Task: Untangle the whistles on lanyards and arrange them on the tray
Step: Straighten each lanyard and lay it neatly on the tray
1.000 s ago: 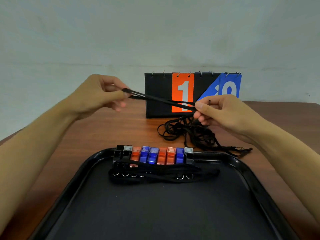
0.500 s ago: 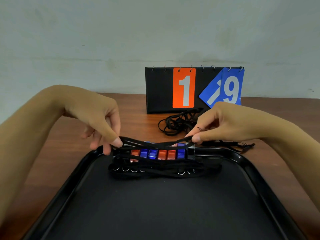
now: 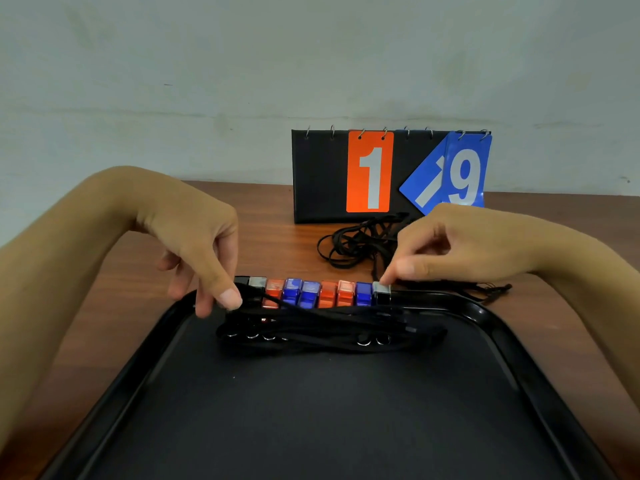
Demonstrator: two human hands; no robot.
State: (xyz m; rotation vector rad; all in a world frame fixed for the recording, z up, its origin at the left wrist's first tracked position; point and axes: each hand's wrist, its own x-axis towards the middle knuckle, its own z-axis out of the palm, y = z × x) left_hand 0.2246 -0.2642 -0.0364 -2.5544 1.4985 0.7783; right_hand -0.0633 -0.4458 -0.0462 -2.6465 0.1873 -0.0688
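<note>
A row of several whistles (image 3: 313, 293), black, silver, red and blue, lines the far edge of the black tray (image 3: 512, 344). Their folded black lanyards (image 3: 332, 332) lie in a bundle just in front of them. My left hand (image 3: 201, 251) pinches the left end of a lanyard down at the bundle's left end. My right hand (image 3: 453, 247) has its fingertips on the silver whistle (image 3: 382, 292) at the row's right end; I cannot tell whether it still grips the lanyard. A tangle of black lanyards (image 3: 360, 244) lies on the table beyond the tray.
A flip scoreboard (image 3: 388, 174) showing an orange 1 and a blue 9 stands at the back of the brown wooden table (image 3: 270, 233), against a pale wall. A loose lanyard end (image 3: 491, 291) trails off to the right of the tray's far corner.
Both hands came down from above the table to the tray's far edge, lowering the stretched lanyard onto the bundle. My right hand now touches the silver whistle at the right end.
</note>
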